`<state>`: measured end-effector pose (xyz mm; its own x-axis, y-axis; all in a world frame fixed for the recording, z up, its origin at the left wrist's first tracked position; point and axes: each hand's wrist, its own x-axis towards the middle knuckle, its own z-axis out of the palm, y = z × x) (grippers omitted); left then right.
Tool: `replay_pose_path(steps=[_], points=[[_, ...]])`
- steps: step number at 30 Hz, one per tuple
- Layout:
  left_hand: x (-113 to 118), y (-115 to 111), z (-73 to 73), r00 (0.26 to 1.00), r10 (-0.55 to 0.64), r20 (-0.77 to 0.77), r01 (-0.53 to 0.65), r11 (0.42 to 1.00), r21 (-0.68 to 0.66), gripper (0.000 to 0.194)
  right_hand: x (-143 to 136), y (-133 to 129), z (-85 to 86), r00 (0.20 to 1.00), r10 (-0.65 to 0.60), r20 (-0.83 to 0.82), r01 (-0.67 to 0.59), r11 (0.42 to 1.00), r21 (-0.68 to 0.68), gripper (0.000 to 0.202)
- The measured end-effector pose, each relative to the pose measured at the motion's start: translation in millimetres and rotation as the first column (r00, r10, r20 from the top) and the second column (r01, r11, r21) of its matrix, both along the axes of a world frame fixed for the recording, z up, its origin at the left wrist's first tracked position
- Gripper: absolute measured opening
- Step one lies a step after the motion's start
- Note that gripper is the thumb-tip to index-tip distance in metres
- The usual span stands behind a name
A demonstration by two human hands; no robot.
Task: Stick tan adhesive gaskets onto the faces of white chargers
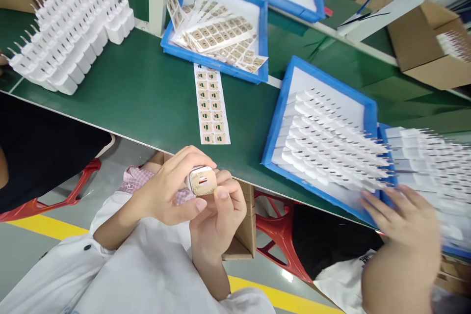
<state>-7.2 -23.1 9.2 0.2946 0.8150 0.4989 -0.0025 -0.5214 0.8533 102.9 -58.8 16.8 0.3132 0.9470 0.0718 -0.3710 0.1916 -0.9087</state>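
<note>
In front of my body, my left hand (169, 186) grips a small white plastic housing (189, 181) with rounded corners. Over the end of the housing lies a tan sticker (202, 184) with printed lettering and a small slot in its middle. My right hand (221, 211) is closed, its thumb and curled fingers pinching the sticker's right edge. Whether that edge is fully stuck down cannot be made out. Just beyond my hands, a sheet of tan stickers (206, 115) lies on the green bench (147, 93).
A blue tray (215, 65) holds more sticker sheets. White housings with metal prongs stand in rows at left (79, 61) and in another blue tray (274, 130) at right. A co-worker's hand (408, 216) reaches in there. Red stools (279, 240) stand below the bench edge.
</note>
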Motion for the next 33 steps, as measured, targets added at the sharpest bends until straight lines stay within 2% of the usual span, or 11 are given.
replay_pose_path(steps=[10,19,24,26,28,30,31,33], points=[[1.1,2.5,-2.1,1.000,0.011,0.015,-0.011,1.000,0.000,0.044,-1.0,4.0,0.5,0.998,-0.018,0.061,0.018,1.000,0.009,0.036],[4.1,5.3,-2.2,0.999,0.048,0.012,-0.048,0.999,0.012,0.034,-2.2,4.7,-0.6,0.989,-0.062,0.136,0.061,0.998,0.011,0.034],[6.3,4.8,-5.0,0.995,0.101,0.021,-0.101,0.994,0.029,0.023,-0.6,6.8,-1.5,0.982,-0.047,0.181,0.037,0.998,0.060,0.027],[7.1,4.7,-5.8,0.989,0.148,0.005,-0.148,0.988,0.032,0.018,3.0,6.9,-3.1,0.944,-0.090,0.318,0.062,0.993,0.098,0.022],[7.8,5.1,-6.4,0.981,0.192,-0.001,-0.191,0.980,0.055,0.018,8.8,6.0,-5.6,0.843,-0.164,0.512,0.104,0.984,0.145,0.016],[8.8,5.7,-7.0,0.979,0.205,0.003,-0.205,0.976,0.068,0.020,15.5,5.1,-8.8,0.744,-0.234,0.626,0.142,0.971,0.194,0.011],[9.4,6.0,-7.3,0.980,0.199,0.009,-0.199,0.978,0.065,0.021,18.8,4.8,-10.3,0.725,-0.257,0.639,0.158,0.965,0.208,0.013],[11.2,6.1,-8.2,0.983,0.182,0.036,-0.184,0.982,0.040,0.025,24.0,4.8,-12.3,0.758,-0.240,0.606,0.161,0.970,0.182,0.019]])
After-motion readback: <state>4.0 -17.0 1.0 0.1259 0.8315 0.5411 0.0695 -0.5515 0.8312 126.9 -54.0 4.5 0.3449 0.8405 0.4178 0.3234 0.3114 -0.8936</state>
